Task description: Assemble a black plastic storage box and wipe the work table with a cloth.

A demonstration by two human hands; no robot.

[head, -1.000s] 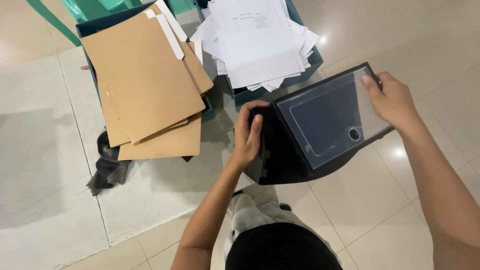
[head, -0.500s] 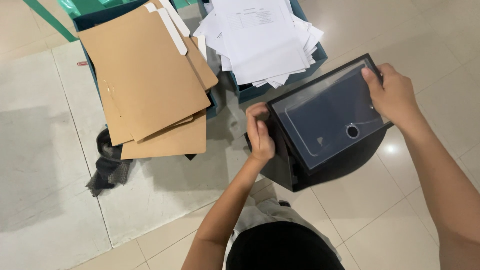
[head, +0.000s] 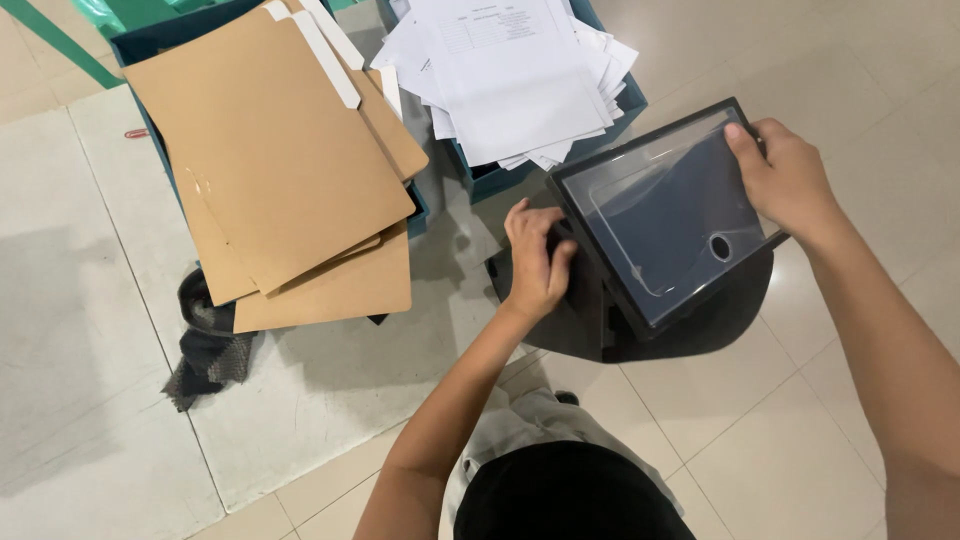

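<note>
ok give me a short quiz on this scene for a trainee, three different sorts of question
1. True or false: the right hand grips the upper right edge of the black rectangular tray with a clear film cover.
2. What lies heaped in the blue box beyond the tray? A. white printed paper sheets B. cloths C. bottles
3. Fill in: left of the brown card folders, a dark crumpled ____ lies on the pale tiled floor.

Key
1. True
2. A
3. cloth

The left hand holds the tray's near left corner.
</note>
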